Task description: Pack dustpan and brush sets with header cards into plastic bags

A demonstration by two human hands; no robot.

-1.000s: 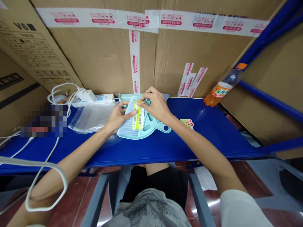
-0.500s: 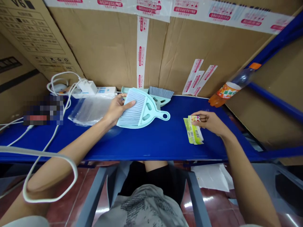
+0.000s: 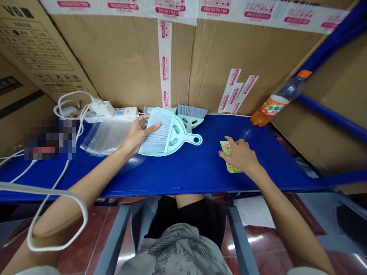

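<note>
My left hand (image 3: 135,134) grips the open edge of a small mint-green dustpan (image 3: 181,131), thumb on top. A matching hand brush (image 3: 159,133) with pale blue-grey bristles lies nested in the pan, its handle pointing right. The pan is held above the table, in front of another mint brush (image 3: 191,112) and a mint dustpan (image 3: 168,109) by the cardboard. My right hand (image 3: 242,154), palm down with thumb and fingers apart, is over a green-and-yellow packet (image 3: 226,147) on the blue table. The hand hides part of the packet.
Clear plastic bags (image 3: 106,135) lie left of my left hand. Behind them are a white power strip (image 3: 126,112), a plug adapter (image 3: 103,108) and white cables (image 3: 60,170). An orange-drink bottle (image 3: 273,105) leans at the back right. Cardboard (image 3: 120,61) walls the blue table (image 3: 186,175).
My right hand has loosened from the packet, which it was pinching, and now spreads over it. My left hand still holds the dustpan and brush. The view has shifted slightly.
</note>
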